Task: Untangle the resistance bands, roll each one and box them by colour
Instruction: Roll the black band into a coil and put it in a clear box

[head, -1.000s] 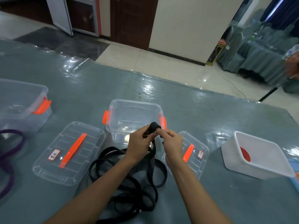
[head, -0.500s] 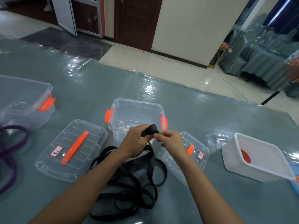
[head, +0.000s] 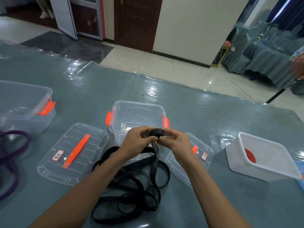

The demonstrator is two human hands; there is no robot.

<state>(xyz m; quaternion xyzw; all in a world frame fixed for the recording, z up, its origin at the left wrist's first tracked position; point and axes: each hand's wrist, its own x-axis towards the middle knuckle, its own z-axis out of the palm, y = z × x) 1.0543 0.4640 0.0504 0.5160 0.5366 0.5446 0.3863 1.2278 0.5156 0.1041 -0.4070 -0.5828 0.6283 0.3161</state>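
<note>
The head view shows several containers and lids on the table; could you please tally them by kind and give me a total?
clear boxes: 2
clear lids: 2
white tub: 1
Total: 5

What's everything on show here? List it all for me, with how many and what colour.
black bands: a tangle, count unclear, black, on the table before the person
black roll: one, black, between the hands
purple bands: count unclear, purple, left edge of the table
open boxes: two, clear with orange latches, one centre, one far left
lids: two, clear with orange handles, one left of the tangle, one under the right forearm
tub: one, white, right side, something red inside
table: one, grey-green under clear sheeting
hands: two, bare; left hand and right hand both pinch the roll
</note>
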